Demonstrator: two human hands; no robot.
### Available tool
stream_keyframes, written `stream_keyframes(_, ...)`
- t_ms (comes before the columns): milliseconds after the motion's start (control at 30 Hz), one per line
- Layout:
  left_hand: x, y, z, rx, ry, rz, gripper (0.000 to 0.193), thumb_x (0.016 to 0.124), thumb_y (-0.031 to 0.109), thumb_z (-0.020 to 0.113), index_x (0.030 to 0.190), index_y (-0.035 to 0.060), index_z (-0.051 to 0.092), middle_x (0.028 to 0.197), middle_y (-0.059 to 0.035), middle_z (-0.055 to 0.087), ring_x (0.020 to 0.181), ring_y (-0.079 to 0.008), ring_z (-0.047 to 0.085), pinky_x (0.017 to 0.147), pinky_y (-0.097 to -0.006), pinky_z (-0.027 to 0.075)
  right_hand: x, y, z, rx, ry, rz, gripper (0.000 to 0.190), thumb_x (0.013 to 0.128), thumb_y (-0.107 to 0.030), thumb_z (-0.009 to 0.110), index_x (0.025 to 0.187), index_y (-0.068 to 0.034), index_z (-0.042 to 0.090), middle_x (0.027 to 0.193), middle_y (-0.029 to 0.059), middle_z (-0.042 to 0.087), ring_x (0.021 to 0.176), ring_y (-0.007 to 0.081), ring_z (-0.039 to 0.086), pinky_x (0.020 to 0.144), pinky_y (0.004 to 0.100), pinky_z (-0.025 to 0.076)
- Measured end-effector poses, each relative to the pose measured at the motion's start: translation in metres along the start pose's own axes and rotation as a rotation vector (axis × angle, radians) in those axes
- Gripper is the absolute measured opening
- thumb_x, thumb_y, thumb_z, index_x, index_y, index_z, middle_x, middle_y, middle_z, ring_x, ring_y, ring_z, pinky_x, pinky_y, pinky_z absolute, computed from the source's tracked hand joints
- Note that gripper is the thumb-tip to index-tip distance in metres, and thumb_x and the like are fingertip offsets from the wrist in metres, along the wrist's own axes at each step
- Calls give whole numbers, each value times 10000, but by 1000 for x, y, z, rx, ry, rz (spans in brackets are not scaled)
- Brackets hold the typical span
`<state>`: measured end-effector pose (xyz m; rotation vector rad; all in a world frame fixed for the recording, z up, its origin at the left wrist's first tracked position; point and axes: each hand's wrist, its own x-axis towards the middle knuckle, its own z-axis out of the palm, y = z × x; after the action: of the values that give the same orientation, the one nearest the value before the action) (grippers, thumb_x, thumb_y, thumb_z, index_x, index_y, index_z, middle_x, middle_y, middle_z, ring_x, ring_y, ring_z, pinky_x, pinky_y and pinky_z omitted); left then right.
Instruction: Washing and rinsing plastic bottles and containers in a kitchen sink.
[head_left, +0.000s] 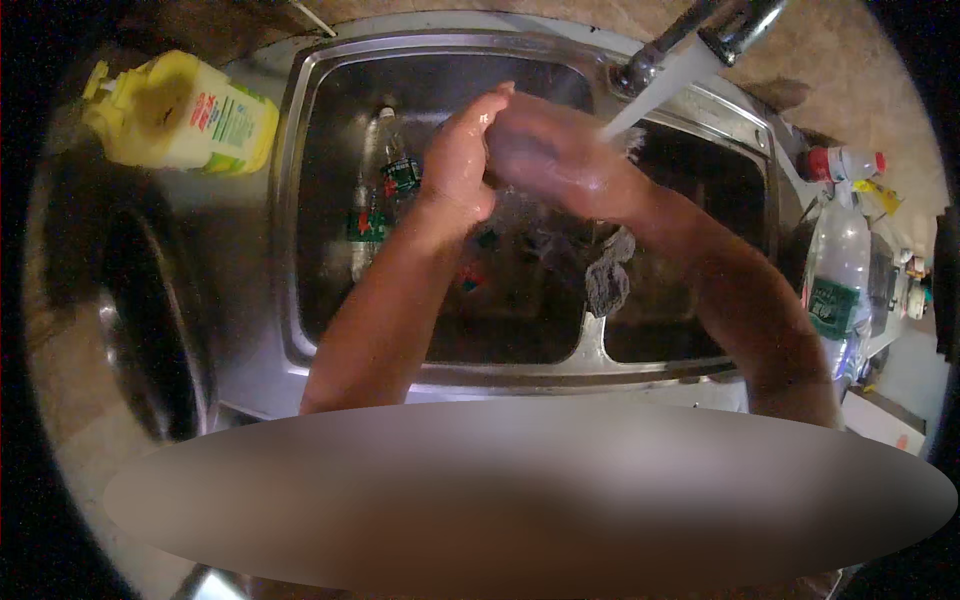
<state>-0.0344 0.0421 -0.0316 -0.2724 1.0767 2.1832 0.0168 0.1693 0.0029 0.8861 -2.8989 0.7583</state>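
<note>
Both of my hands meet over the larger basin of a stainless steel sink (439, 373). My left hand (459, 161) is wet and curves around the fingers of my right hand (559, 161), which is blurred by motion. Whether anything lies between the palms is hidden. From the chrome faucet (739, 34) a stream of water (660, 90) falls onto the back of my right hand near the wrist. Below that wrist, a grey cloth (609, 277) hangs over the divider between the two basins.
Plastic bottles with green labels (401, 175) lie in the larger basin, left of my hands. A yellow pump bottle (187, 112) is on the left counter. To the right are a clear plastic bottle (840, 247) and a red-capped container (832, 163). A dark pan-like rim (161, 262) shows at left.
</note>
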Motion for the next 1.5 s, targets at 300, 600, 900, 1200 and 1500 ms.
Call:
stream_keyframes(300, 1, 27, -61, -192, 37, 115, 341, 838, 385, 485, 1026, 105, 536, 985, -55, 584, 928, -233, 543, 792, -446, 418, -60, -20, 1, 1216, 342, 800, 421, 834, -145, 545, 1230, -54, 437, 1036, 71, 589, 981, 145, 544, 817, 324, 457)
stream_keyframes(600, -15, -20, -34, -196, -92, 92, 446, 834, 417, 467, 1118, 74, 499, 1077, -85, 548, 975, -267, 541, 784, -430, 472, -53, -59, 15, 1113, 487, 706, 690, 779, -31, 630, 1340, -12, 229, 1179, 103, 468, 1046, 187, 480, 906, 326, 393)
stream_keyframes(900, -16, -33, -11, -59, 9, -97, 412, 790, 362, 555, 1076, 67, 527, 887, -76, 589, 707, -214, 581, 515, -341, 496, -58, -57, 10, 120, 554, 617, 595, 788, -68, 602, 1296, 31, 308, 1124, 200, 510, 1004, 312, 527, 843, 329, 424)
stream_keyframes(1200, -16, -48, 3, 21, 165, -133, 367, 812, 355, 534, 1023, 55, 544, 963, -54, 582, 837, -176, 569, 662, -328, 490, -72, -43, 10, 1270, 971, 902, 285, 904, -269, 464, 1043, -29, 531, 728, 12, 521, 701, 153, 568, 616, 304, 499)
stream_keyframes(1500, -28, -31, -16, -499, -230, -215, 483, 882, 433, 379, 1161, 54, 489, 1125, -106, 543, 1031, -288, 522, 871, -432, 409, -61, -32, 10, 1378, 796, 886, 254, 904, -289, 458, 895, -48, 539, 634, -11, 457, 635, 164, 554, 600, 343, 496)
